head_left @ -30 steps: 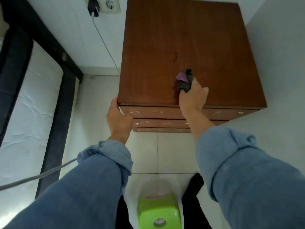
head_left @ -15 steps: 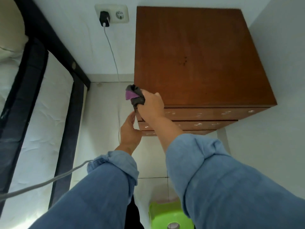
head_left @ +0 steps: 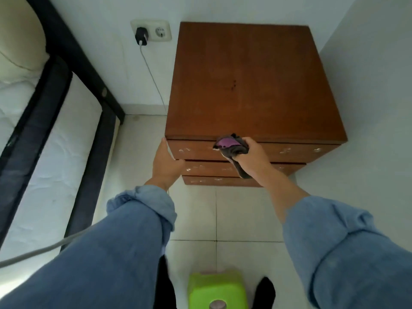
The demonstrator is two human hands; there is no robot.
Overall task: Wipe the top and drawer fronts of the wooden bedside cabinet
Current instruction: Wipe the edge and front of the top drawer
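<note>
Right hand (head_left: pixel 252 156) clenches dark cloth (head_left: pixel 233 148) on top drawer front (head_left: pixel 289 150) of bedside cabinet (head_left: pixel 249 85); left hand (head_left: pixel 166 162) braces near-left corner; lower drawers probably unwiped, imo.

No lettering, label, brand or number can be read anywhere here: the wooden cabinet (head_left: pixel 252 85) carries only pale scuffs on its drawer fronts (head_left: pixel 285 150), and the wall socket (head_left: pixel 153 31) and black plug (head_left: pixel 141 36) show no legible marking
</note>
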